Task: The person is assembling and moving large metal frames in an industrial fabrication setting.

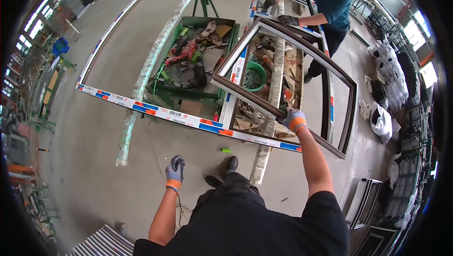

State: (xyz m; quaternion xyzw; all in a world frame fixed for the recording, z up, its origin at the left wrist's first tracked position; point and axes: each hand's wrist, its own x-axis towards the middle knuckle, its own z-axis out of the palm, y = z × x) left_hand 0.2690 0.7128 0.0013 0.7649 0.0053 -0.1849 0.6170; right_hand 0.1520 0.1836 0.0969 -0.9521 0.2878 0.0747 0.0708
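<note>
My right hand (pixel 295 118), in a grey glove with an orange cuff, is closed around the lower bar of a brown window sash (pixel 250 97). The sash sits slanted above a larger window frame (pixel 179 117), whose bars carry white, blue and red protective film. Low on the left, apart from the frame, my left hand (pixel 174 170) wears a matching glove. Its fingers are curled closed, and whatever may be inside them is hidden. Across the frame, a co-worker's dark-gloved hand (pixel 289 20) is close to the sash's upper edge; their other hand (pixel 269 3) is at the far bars.
Two wrapped support beams (pixel 153 65) (pixel 261 161) run beneath the large frame. Between them stands a green bin (pixel 188 90) with power tools and scraps, beside a green bowl of screws (pixel 255 77). White sacks (pixel 389 72) line the right side. A small green object (pixel 226 151) lies near my feet.
</note>
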